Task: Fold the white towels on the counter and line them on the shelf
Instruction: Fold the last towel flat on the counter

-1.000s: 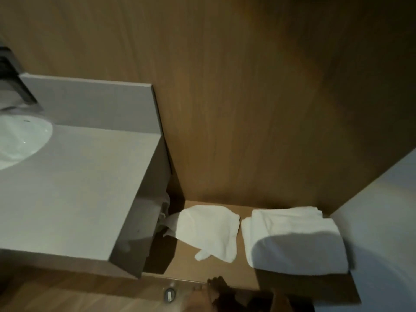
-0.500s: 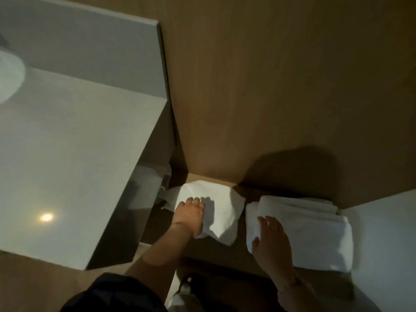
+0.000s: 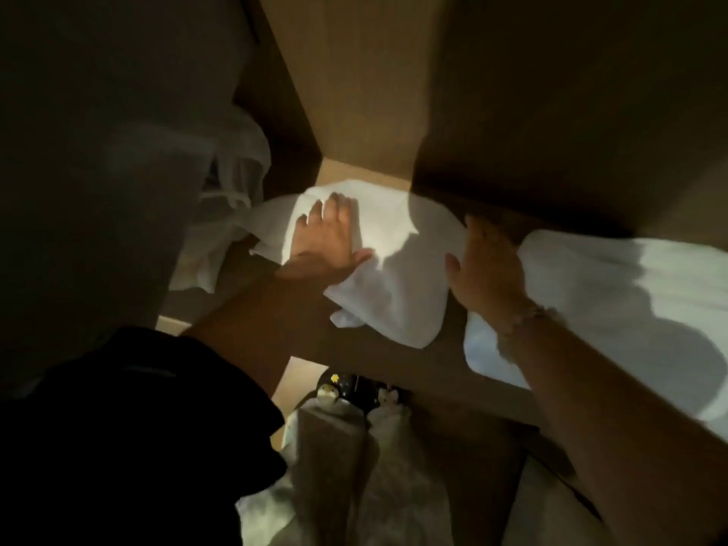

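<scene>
Small towel: a crumpled white cloth towel (image 3: 398, 285) lies on the brown wooden shelf (image 3: 378, 362), at its left end, just in front of the wooden back panel (image 3: 366, 92).
Left hand: the left hand (image 3: 327, 240) lies palm down on the left half of the small towel, fingers straight and together, thumb spread to the right. It presses flat, no pinch.
Right hand: the right hand (image 3: 486, 269) sits at the small towel's right edge, in the gap between the two towels. Fingers extended toward the back panel, thumb touching the small towel. Fingertips in shadow; no grasp visible.
Large towel: a thicker folded white towel (image 3: 638, 309) lies on the same shelf, just right of the right hand, partly shadowed.
Wrist: beaded bracelet (image 3: 528, 315) on the right wrist.
Left arm: black sleeve (image 3: 138, 427).
Left of shelf: grey counter side (image 3: 98, 151), dim.
</scene>
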`<state>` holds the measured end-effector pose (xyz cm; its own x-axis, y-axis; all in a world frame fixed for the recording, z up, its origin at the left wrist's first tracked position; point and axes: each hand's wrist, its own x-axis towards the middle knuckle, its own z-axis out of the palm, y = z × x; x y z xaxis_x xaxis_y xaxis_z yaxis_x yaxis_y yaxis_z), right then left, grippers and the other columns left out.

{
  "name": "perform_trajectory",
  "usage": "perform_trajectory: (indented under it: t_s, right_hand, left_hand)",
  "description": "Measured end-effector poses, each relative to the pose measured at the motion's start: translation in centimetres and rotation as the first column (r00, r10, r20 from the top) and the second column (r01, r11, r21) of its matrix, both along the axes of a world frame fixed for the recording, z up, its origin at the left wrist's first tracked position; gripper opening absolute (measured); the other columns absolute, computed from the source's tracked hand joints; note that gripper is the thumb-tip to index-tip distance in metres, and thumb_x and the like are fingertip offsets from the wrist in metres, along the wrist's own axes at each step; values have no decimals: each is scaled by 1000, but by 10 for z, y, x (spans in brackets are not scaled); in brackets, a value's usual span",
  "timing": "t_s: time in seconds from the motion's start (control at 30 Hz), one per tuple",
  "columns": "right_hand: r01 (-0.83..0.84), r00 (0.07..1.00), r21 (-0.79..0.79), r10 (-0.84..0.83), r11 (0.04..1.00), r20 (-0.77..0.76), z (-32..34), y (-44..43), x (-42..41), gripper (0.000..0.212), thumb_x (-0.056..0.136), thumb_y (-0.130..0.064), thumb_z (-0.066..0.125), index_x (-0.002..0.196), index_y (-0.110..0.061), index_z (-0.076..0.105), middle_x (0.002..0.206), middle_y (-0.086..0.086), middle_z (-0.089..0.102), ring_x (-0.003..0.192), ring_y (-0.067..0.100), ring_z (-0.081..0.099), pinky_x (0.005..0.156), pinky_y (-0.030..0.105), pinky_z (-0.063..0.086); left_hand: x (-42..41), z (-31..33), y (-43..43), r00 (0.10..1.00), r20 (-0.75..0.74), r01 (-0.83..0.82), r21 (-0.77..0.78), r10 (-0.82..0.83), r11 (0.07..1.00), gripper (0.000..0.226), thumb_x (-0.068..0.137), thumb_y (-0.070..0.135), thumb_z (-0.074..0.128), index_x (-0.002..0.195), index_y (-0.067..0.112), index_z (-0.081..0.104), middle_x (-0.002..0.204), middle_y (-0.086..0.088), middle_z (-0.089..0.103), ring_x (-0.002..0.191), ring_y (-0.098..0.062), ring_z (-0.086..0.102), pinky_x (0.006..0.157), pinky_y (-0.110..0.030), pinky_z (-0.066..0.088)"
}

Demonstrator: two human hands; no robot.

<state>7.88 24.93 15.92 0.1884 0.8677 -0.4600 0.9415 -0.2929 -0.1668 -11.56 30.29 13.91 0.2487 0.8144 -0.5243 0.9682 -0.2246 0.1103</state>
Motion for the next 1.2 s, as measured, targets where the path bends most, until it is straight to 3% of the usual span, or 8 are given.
perform_trajectory:
  t_s: [0.63, 0.83, 0.93, 1.03, 1.07, 1.1, 1.13, 1.2]
  right_hand:
    - [83, 994, 322, -57, 943, -89, -12, -24, 9, 37, 97, -31, 30, 102, -11, 60, 89, 9, 65, 83, 27, 61, 79, 40, 46]
    - [127, 961, 496, 16, 859, -275, 104, -34, 6, 39, 91, -32, 38, 93, -9, 70, 81, 7, 70, 70, 23, 64, 66, 35, 53]
    - [7, 991, 684, 88, 730, -105, 232, -80, 81, 47, 88, -34, 39, 78, -1, 71, 78, 16, 68, 70, 29, 63, 63, 28, 43]
    - [-50, 987, 854, 155, 517, -37, 38, 129, -73, 71, 95, -55, 29, 76, -4, 74, 112, -2, 69, 61, 41, 66, 85, 27, 45]
    - [-135, 943, 910, 333, 393, -4, 4, 187, -100, 65, 97, -56, 27, 84, -14, 75, 129, -20, 57, 55, 50, 62, 95, 24, 44]
    - [-109, 914, 939, 404, 327, -35, 19, 217, -115, 41, 101, -40, 33, 95, -28, 72, 136, -23, 49, 82, 21, -70, 97, 27, 46]
    - [-161, 911, 914, 413, 373, -8, 69, 216, -109, 37, 99, -13, 38, 103, -41, 61, 126, -19, 57, 121, -22, 30, 91, 17, 48]
    - [-156, 916, 714, 371, 682, -153, 209, 111, -55, 40, 97, -11, 38, 106, -48, 50, 103, 7, 63, 116, 2, 49, 92, 19, 47]
  left_hand:
    - [23, 10, -24, 955, 223, 198, 24, -198, 980, 52, 96, 48, 37, 134, 12, 42, 134, -8, 48, 120, -23, 45, 95, -26, 27]
    - [17, 125, -28, 951, 188, 247, 23, -247, 969, 56, 95, 50, 39, 135, 10, 42, 138, -12, 48, 122, -28, 49, 99, -34, 35]
    - [7, 200, -27, 916, 170, 348, 115, -364, 930, 56, 94, 54, 39, 122, 7, 51, 124, -16, 56, 111, -32, 54, 89, -38, 39]
    - [-2, 273, -25, 889, 114, 404, 259, -443, 878, 57, 94, 55, 34, 113, 5, 53, 114, -18, 59, 100, -36, 58, 81, -41, 42]
    - [-4, 297, -24, 878, 91, 423, 315, -470, 850, 59, 93, 57, 29, 109, 5, 54, 109, -18, 60, 95, -36, 60, 77, -40, 43]
    - [-9, 320, -24, 864, 55, 447, 371, -500, 814, 60, 91, 58, 25, 103, 8, 57, 100, -14, 63, 86, -33, 62, 71, -36, 43]
    - [-15, 342, -24, 862, 8, 457, 422, -507, 783, 59, 89, 59, 22, 91, 16, 62, 86, -5, 66, 71, -24, 64, 62, -28, 42]
    - [-26, 386, -27, 874, -109, 458, 509, -473, 729, 58, 85, 62, 19, 66, 29, 63, 57, 10, 58, 43, -5, 53, 45, -16, 33]
